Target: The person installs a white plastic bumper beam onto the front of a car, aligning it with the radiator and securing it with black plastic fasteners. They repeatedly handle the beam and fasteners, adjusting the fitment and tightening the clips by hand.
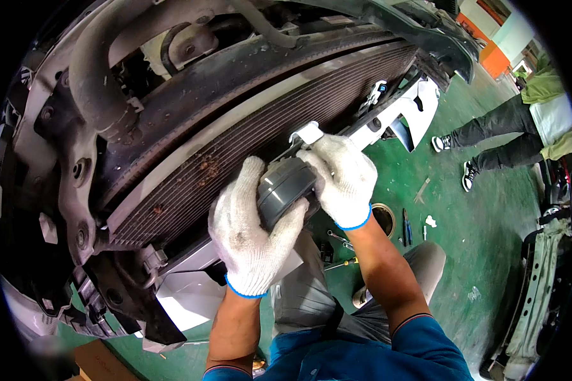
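Note:
My left hand (245,235), in a white knit glove with a blue cuff, is wrapped round a rounded dark grey car horn (286,190). Its thumb and fingers press on the horn's sides. From the right, my right hand (342,174), gloved alike, closes on the horn's upper edge beside a pale metal bracket (309,132). Where the right fingertips grip is partly hidden. Both hands are in front of the finned radiator (254,120) of a car whose front end is stripped. How the horn is joined to the bracket cannot be seen.
A white-and-black panel (419,101) juts out at the right of the car. On the green floor lie pliers (407,227), wrenches (340,239), a screwdriver (343,263) and a round tape roll (384,221). Another person (515,127) stands at right; a removed beam (527,298) lies nearer.

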A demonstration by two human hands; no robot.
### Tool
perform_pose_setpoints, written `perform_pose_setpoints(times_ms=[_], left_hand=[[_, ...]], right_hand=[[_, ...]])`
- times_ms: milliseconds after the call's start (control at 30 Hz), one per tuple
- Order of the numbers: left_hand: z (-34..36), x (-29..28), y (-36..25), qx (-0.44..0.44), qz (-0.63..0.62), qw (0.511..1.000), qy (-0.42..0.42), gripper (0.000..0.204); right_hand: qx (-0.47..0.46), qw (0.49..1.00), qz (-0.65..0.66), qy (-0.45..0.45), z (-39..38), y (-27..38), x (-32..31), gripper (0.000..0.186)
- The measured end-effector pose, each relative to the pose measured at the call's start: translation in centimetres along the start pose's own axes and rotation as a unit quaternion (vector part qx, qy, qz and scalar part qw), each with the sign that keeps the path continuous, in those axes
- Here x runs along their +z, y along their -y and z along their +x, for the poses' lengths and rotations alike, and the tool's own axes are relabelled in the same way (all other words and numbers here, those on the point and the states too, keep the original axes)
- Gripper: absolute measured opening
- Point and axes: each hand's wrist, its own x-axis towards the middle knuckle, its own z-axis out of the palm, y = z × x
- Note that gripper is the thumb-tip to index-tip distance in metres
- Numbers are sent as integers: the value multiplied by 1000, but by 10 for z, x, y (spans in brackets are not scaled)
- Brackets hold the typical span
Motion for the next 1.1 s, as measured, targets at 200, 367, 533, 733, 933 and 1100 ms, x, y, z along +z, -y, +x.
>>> perform_pose_setpoints(times_ms=[200,367,533,733,933,1100], left_hand=[[4,0,-1,6,-22,1000,-14,70],[5,-7,1,14,-25,1000,8,73],[4,-5,4,38,-11,999,-22,73],[3,-3,4,57,13,998,-33,75],[1,-4,4,42,5,999,-26,74],[3,-1,7,54,-2,998,-31,73]], right_hand=[[60,997,4,39,5,2,-5,15],[51,997,15,57,13,1,-9,20],[29,995,-13,92,18,4,-13,14],[102,974,-4,202,28,11,-27,12],[254,944,89,192,32,9,-25,20],[345,900,178,198,32,12,-25,25]])
